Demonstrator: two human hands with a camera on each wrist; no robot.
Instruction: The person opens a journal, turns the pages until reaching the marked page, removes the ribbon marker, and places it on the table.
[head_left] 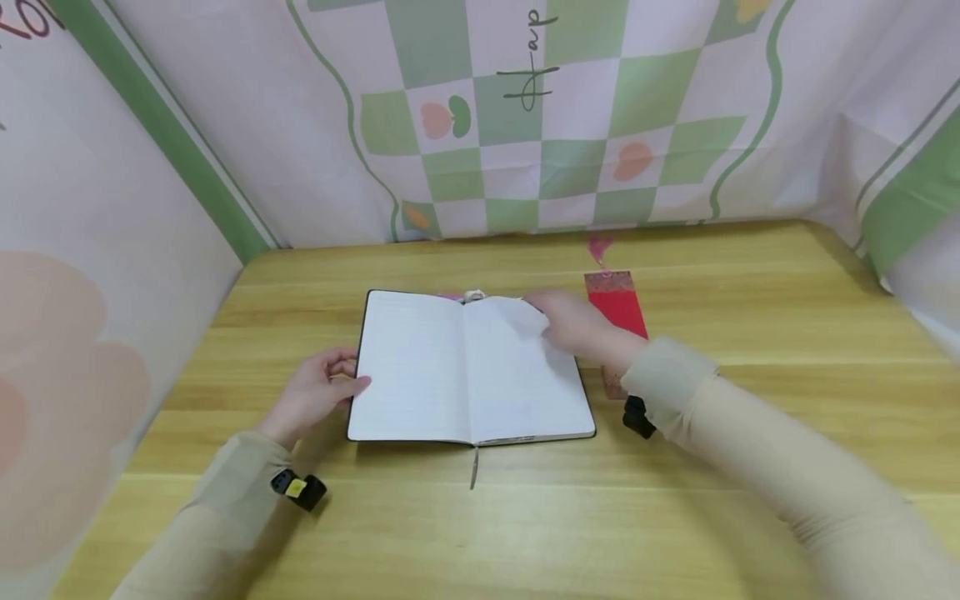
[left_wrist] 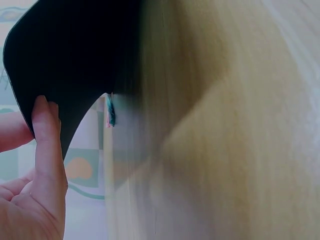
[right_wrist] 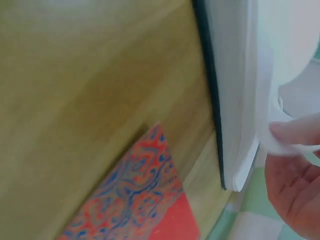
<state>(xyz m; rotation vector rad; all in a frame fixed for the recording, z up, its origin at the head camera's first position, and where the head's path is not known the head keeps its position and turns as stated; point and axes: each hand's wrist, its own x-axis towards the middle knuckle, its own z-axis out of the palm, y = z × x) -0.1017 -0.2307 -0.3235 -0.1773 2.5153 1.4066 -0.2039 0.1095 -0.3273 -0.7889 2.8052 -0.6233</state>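
Observation:
A lined notebook [head_left: 412, 367] lies spread open with a dark cover, its pages blank. At its left edge my left hand [head_left: 315, 392] grips the cover, thumb on the page side and fingers underneath. The left wrist view shows that black cover [left_wrist: 65, 55] lifted off the table and bent in the fingers. Near the top right corner my right hand [head_left: 573, 325] pinches a page. That page [right_wrist: 275, 142] curls up between thumb and fingers in the right wrist view, above the thick page stack [right_wrist: 235, 100]. A thin ribbon [head_left: 474, 468] hangs out at the bottom of the spine.
A red bookmark [head_left: 618, 310] with a patterned end and a pink tassel [head_left: 600, 247] lies right of the notebook, partly under my right forearm. A small whitish object [head_left: 475, 296] shows behind the notebook's top edge. Patterned cloth [head_left: 510, 108] hangs behind the wooden table [head_left: 525, 533].

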